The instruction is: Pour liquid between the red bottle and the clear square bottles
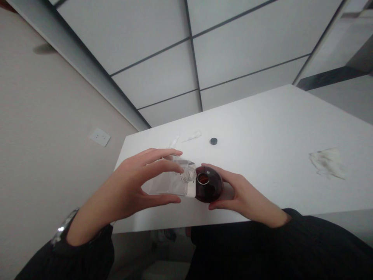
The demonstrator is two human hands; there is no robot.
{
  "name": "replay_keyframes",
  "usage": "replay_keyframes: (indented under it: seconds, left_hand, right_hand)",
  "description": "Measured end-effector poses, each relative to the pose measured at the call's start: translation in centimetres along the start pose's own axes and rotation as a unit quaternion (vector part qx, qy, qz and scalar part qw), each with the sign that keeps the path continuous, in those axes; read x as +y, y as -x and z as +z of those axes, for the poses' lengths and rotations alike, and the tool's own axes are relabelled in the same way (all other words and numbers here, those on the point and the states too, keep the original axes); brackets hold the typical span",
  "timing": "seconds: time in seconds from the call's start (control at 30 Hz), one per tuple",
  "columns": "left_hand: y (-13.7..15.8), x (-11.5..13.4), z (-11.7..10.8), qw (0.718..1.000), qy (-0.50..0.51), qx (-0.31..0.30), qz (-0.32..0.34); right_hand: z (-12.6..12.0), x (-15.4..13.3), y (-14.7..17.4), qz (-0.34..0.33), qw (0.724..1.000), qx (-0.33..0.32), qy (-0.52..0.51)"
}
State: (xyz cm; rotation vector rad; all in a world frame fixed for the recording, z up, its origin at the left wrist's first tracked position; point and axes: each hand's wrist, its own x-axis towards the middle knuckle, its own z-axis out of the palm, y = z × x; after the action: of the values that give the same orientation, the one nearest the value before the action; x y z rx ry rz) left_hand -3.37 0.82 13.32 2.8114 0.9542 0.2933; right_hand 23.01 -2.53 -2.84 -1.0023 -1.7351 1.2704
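My left hand (148, 171) is closed around a clear, square-sided bottle (171, 184), which looks tilted with its open threaded neck toward the right. That neck sits right beside a dark brown, round bottle (214, 190) with an open mouth. Around the brown bottle's right side curl the thumb and fingers of my right hand (231, 186), holding it upright on the table. Whether the two bottles touch is hard to tell. A small dark cap (213, 141) lies on the table beyond them.
The white table (262, 136) carries thin clear pieces (192, 136) near its back edge and a crumpled clear plastic wrapper (328, 162) at the right. White panels (163, 58) with dark strips stand behind. On the left wall is a power socket (100, 137).
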Motion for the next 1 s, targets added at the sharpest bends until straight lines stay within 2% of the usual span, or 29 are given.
replay_keyframes:
  seconds: [0.63, 1.0]
  left_hand:
    - [-1.2, 0.4, -1.2, 0.998, -0.034, -0.037, 0.043]
    - [-2.0, 0.6, -2.2, 0.996, -0.041, -0.079, 0.029]
  right_hand:
    - [-0.2, -0.6, -0.1, 0.006, 1.000, -0.006, 0.013]
    - [-0.2, -0.6, -0.2, -0.002, 1.000, 0.000, 0.018]
